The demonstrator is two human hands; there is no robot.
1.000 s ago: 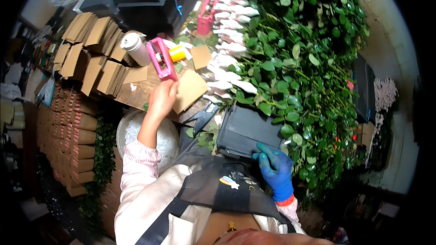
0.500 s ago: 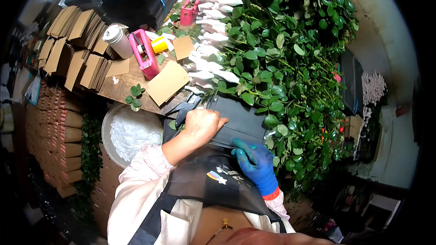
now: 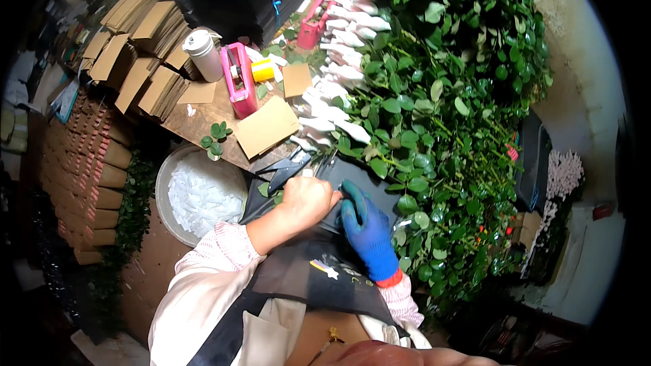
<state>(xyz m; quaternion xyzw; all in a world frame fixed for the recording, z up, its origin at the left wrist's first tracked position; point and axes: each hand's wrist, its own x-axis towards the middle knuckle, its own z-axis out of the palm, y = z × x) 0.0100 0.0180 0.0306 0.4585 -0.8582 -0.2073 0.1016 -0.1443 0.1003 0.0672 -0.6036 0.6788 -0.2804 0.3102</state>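
My bare left hand (image 3: 306, 200) is closed on the near edge of a dark sheet wrap (image 3: 369, 186) around a bunch of leafy stems (image 3: 441, 122). My right hand (image 3: 366, 227), in a blue glove, grips the same wrap from the right, touching the left hand. A black plier stapler (image 3: 283, 168) lies just above my left knuckles; whether the hand touches it is unclear. White-sleeved flower heads (image 3: 332, 88) line the bunches toward the bench.
On the wooden bench (image 3: 203, 118) sit a pink tape dispenser (image 3: 237, 80), a yellow roll (image 3: 262, 70), a white lidded cup (image 3: 203, 54), cardboard pieces (image 3: 268, 125) and stacks of folded cardboard (image 3: 135, 47). A round tub of white scraps (image 3: 200, 193) stands below.
My left hand has come down from the cardboard on the bench to the dark wrap and closed beside the gloved right hand. The view has shifted down a little.
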